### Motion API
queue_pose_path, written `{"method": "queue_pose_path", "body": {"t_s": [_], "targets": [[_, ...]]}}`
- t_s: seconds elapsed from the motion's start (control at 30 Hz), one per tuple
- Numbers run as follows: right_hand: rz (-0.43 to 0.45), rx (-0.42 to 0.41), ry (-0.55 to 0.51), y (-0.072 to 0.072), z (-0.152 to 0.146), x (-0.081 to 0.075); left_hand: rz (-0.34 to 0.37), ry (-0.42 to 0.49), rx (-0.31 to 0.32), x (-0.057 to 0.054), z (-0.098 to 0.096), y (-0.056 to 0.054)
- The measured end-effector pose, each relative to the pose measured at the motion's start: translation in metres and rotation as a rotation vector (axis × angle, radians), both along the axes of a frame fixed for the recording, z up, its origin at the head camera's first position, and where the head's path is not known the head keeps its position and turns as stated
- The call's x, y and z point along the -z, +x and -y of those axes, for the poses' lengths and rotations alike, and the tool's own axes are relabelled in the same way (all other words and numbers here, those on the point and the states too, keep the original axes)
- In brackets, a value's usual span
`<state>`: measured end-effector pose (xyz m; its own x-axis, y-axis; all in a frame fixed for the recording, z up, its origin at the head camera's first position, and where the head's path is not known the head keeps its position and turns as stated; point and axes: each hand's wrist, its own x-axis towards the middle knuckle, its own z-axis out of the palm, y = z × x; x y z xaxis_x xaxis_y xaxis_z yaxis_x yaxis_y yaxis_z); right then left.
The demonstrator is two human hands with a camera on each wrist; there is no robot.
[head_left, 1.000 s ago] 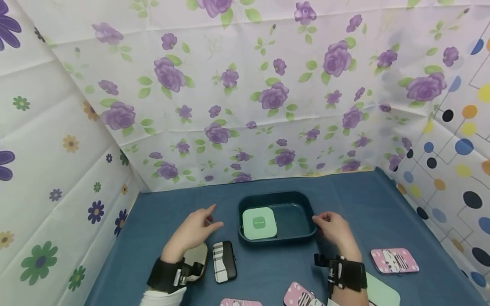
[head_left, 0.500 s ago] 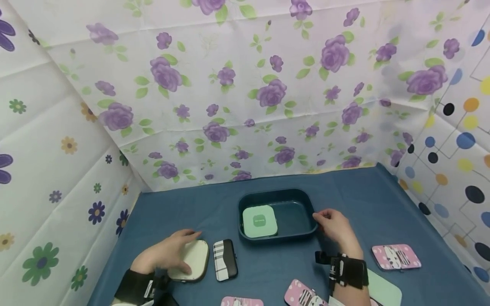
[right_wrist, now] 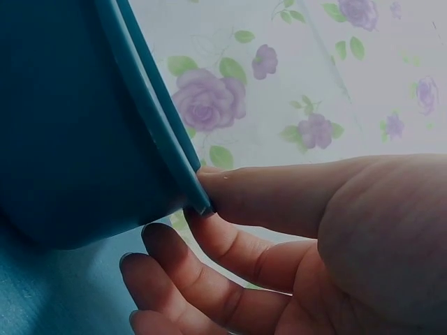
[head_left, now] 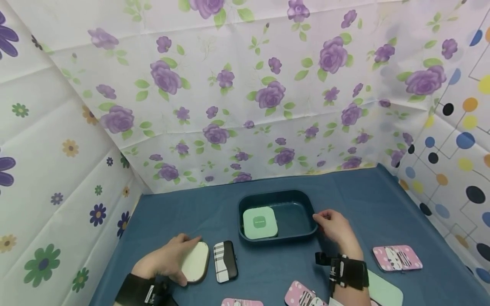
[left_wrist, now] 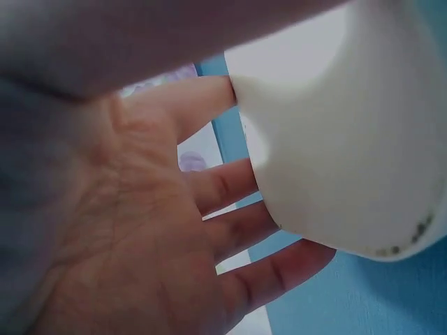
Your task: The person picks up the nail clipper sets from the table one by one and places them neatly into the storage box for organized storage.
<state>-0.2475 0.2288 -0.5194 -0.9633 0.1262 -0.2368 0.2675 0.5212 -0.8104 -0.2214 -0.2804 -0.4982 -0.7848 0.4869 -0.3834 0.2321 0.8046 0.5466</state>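
My left hand [head_left: 166, 260] spans a cream rounded case [head_left: 196, 263] on the left of the table, thumb at its near edge and fingers at its far edge. In the left wrist view several fingertips press against the side of that case [left_wrist: 349, 153]. With thumb and index finger my right hand [head_left: 337, 231] pinches the right rim of a dark blue tray [head_left: 294, 219]; the right wrist view shows the thumb [right_wrist: 272, 199] over the tray's lip [right_wrist: 178, 157]. A mint green square case [head_left: 260, 223] lies in the tray's left half.
Beside the cream case is a black-and-white checked case [head_left: 226, 261]. Pink cartoon cases lie at the right [head_left: 397, 258] and along the near edge [head_left: 304, 294]. A pale green case [head_left: 386, 290] is partly behind the right wrist. Flowered cloth [head_left: 245, 106] walls the back.
My left hand has moved left and down from beside the tray to the cream case and taken hold of it. The right hand stays on the tray rim.
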Motion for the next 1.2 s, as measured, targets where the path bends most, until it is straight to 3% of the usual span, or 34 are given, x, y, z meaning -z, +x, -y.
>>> {"method": "queue_pose_path", "body": {"t_s": [0.27, 0.47, 0.8, 0.97, 1.2], "targets": [[0.001, 0.002, -0.003, 0.0, 0.0, 0.001, -0.066, -0.024, -0.03, 0.002, -0.005, -0.003], [0.002, -0.008, 0.01, -0.001, 0.001, -0.001, -0.107, -0.023, -0.005, 0.002, -0.006, -0.004], [0.011, 0.019, 0.021, 0.001, 0.005, -0.002, -0.088, 0.008, -0.02, 0.004, -0.003, 0.0], [0.006, 0.02, 0.017, 0.002, 0.005, -0.003, -0.12, 0.068, 0.003, -0.002, 0.004, 0.002], [0.0, 0.024, 0.022, 0.001, 0.006, -0.002, -0.066, 0.147, 0.013, -0.008, 0.014, 0.0]]}}
